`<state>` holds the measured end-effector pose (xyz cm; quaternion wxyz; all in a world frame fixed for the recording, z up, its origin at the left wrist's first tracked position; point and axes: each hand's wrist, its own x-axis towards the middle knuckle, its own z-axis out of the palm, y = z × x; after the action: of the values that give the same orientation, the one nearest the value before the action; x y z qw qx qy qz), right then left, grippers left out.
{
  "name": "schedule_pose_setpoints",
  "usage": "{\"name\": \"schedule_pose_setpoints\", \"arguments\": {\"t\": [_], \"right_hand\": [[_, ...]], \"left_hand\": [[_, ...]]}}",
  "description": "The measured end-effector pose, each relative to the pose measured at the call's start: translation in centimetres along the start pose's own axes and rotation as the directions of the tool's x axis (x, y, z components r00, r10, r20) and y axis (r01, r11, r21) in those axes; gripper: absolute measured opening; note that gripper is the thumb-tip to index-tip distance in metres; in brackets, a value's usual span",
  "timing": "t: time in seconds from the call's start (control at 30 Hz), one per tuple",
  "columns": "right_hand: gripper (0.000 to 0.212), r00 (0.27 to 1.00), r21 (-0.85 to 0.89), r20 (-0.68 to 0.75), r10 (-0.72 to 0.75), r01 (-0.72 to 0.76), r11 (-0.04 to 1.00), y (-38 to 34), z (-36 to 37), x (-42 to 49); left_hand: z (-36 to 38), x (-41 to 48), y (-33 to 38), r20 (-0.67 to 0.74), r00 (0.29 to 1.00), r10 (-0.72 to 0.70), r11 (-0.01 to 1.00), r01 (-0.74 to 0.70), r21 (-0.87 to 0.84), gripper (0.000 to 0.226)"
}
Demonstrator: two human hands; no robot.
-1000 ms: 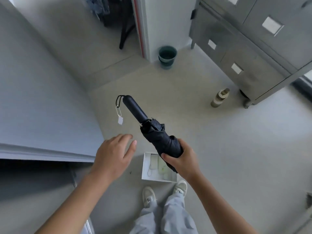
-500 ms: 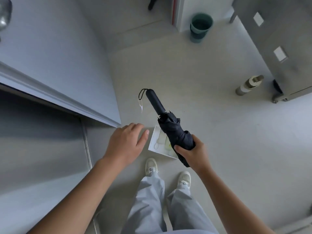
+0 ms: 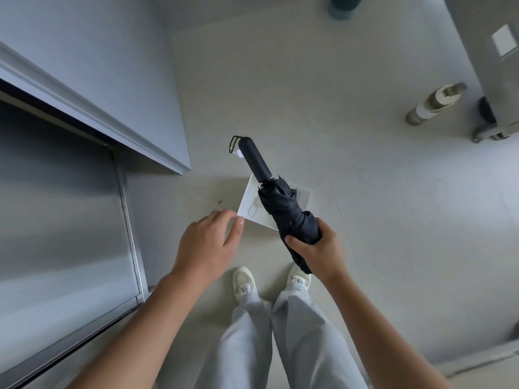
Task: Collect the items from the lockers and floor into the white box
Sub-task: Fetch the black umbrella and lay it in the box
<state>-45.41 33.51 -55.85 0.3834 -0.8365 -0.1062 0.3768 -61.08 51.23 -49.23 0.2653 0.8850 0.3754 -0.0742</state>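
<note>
A pale floor (image 3: 365, 220) filled the view under soft, even light. An open grey locker door (image 3: 92, 66) stood at left, a grey cabinet (image 3: 494, 66) at right, a teal bin (image 3: 341, 8) beyond.

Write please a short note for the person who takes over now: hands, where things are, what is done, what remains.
Right hand: shut on the folded black umbrella, held above the white box.
Left hand: open, empty, near the box's left edge.
White box: on the floor before the feet, with some pale items already inside.
Left to do: put the umbrella in the box; a beige bottle stands on the floor near the lockers.
</note>
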Motion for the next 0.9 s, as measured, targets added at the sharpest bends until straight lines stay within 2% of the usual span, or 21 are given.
{"name": "schedule_pose_setpoints", "arguments": {"t": [0.13,0.3,0.53,0.7,0.9], "right_hand": [[0.028,0.999,-0.060,0.038,-0.006,0.008,0.998,5.0,3.2,3.5],[0.028,0.994,-0.070,0.074,-0.078,0.083,0.994,10.8,7.4,11.2],[0.035,0.977,-0.141,0.064,-0.202,0.210,0.968,17.5,11.5,22.2],[0.048,0.931,-0.267,0.060,-0.359,0.361,0.893,16.9,13.6,29.1],[0.038,0.895,-0.288,0.002,-0.447,0.428,0.857,17.6,14.5,31.2]], "left_hand": [[5.8,2.0,-3.8,-0.004,1.000,0.007,1.000,-0.007,0.002,0.037],[14.7,6.6,-8.3,-0.029,1.000,-0.003,1.000,0.002,-0.004,0.032],[25.9,14.7,-12.6,-0.086,0.994,0.070,0.997,-0.071,-0.009,0.035],[29.8,20.0,-14.8,-0.191,0.973,0.127,0.992,-0.128,0.004,0.034],[30.1,22.6,-14.9,-0.267,0.945,0.187,0.981,-0.194,0.003,0.040]]}}
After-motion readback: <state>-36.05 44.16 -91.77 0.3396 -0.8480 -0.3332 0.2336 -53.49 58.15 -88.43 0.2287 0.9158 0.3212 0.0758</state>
